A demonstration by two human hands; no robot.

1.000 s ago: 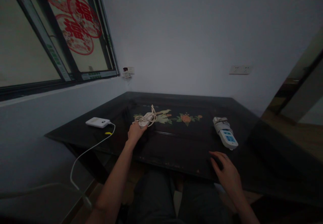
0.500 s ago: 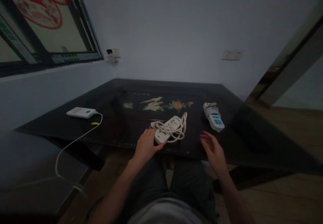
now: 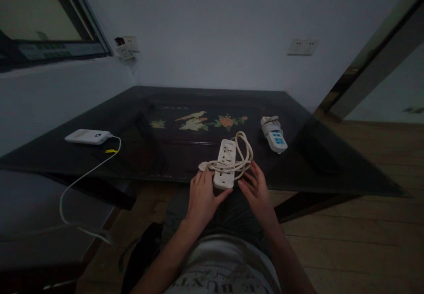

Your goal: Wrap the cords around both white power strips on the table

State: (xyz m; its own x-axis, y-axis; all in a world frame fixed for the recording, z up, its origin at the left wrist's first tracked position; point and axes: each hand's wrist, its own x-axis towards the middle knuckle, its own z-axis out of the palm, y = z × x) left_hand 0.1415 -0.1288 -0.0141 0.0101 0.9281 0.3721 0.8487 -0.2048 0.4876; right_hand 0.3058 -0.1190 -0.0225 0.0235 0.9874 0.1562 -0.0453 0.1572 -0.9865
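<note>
A white power strip (image 3: 226, 156) is tilted up near the front edge of the dark table. My left hand (image 3: 202, 192) grips its lower left end, the thumb across the near end. A pale cord (image 3: 250, 146) is wound around the strip's middle and loops out to the right, its plug (image 3: 203, 166) lying on the left above my left fingers. At the loops' right side, my right hand (image 3: 255, 186) has its curled fingers and thumb closed on the cord. Farther right lies a second power strip (image 3: 277, 140) with blue sockets and its cord wrapped around it.
On the table's left side rests a white power bank-like box (image 3: 88, 137) with a white cable (image 3: 96, 169) hanging over the edge. A dark flat object (image 3: 319, 157) lies at the right. Wall sockets (image 3: 302, 47) are behind the table (image 3: 159, 157).
My right hand has moved left from beside the second strip to the cord. The held strip has turned more upright and come nearer to me. The view has tilted down.
</note>
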